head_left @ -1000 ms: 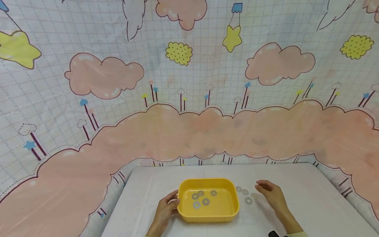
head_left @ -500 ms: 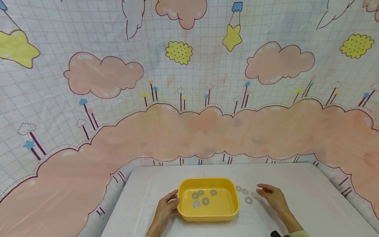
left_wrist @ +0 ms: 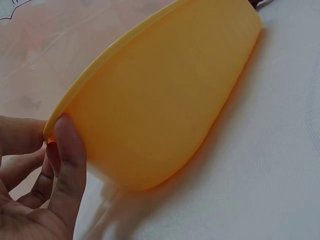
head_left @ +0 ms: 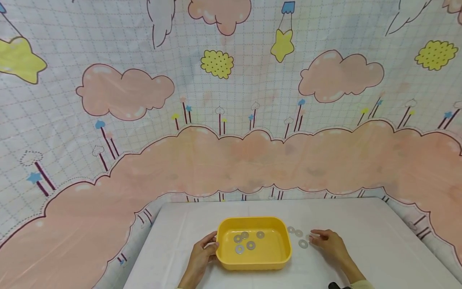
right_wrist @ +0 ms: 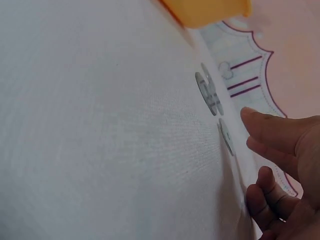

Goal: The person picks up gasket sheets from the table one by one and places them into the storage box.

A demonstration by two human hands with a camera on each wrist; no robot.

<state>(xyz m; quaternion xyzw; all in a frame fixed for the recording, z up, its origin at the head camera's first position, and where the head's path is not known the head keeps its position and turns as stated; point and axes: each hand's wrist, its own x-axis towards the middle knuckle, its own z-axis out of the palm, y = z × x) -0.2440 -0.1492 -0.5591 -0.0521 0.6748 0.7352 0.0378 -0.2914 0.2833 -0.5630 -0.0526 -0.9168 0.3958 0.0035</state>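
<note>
And here is the yellow tub (head_left: 252, 266), flat on the white tabletop (head_left: 393, 245), in from the far edge and well apart from the left and right edges! The left hand (head_left: 200, 253) has it by the left rim, a narrow pinch with that rim caught between thumb and fingers. Look inside: five washers (head_left: 253, 246), most of them in the tub's left half, one just past the middle. Out on the tabletop, four loose washers (head_left: 305, 245) lie off the tub's right edge: two next to each other by its far right corner, one closer to the near side, the last partly hidden at the fingertips of the right hand (head_left: 331, 245). Those fingers are bent, only a narrow gap to the thumb; whether they touch that washer, I cannot tell! At the right wrist, a pale sleeve (head_left: 362, 284) with a black object (head_left: 337, 285) just beside it, and beyond the tabletop's far edge, a curtain (head_left: 238, 164) printed with pink clouds and yellow stars
</note>
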